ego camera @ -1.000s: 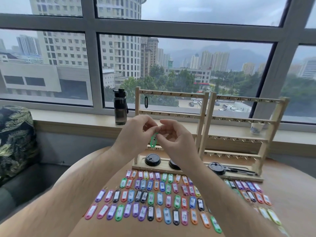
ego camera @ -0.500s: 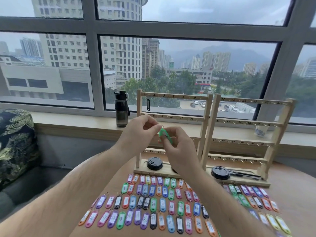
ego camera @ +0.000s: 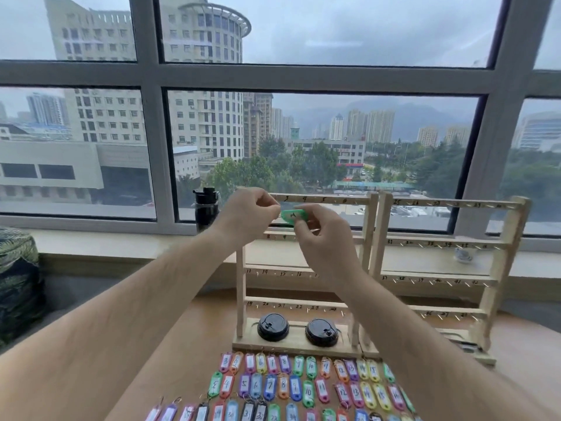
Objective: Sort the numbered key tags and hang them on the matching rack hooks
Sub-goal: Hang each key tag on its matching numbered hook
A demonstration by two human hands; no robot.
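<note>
A green key tag (ego camera: 292, 215) with a handwritten number is held up in front of the top bar of the left wooden rack (ego camera: 329, 199). My right hand (ego camera: 321, 241) pinches the tag's body. My left hand (ego camera: 250, 212) pinches at the tag's left end, where its ring is hidden by the fingertips. Several coloured numbered tags (ego camera: 285, 387) lie in rows on the table below. A second rack (ego camera: 449, 205) stands to the right, its bars numbered from 25 up.
Two black lids (ego camera: 272, 327) sit on the left rack's base. A dark bottle (ego camera: 206, 208) stands on the window sill (ego camera: 121, 241) behind my left hand. A patterned cushion (ego camera: 15, 287) lies at the far left. The wooden table (ego camera: 522, 354) extends right.
Both hands have risen with the green tag from the rack's middle height to its top bar. The view has tilted up, so fewer tag rows show.
</note>
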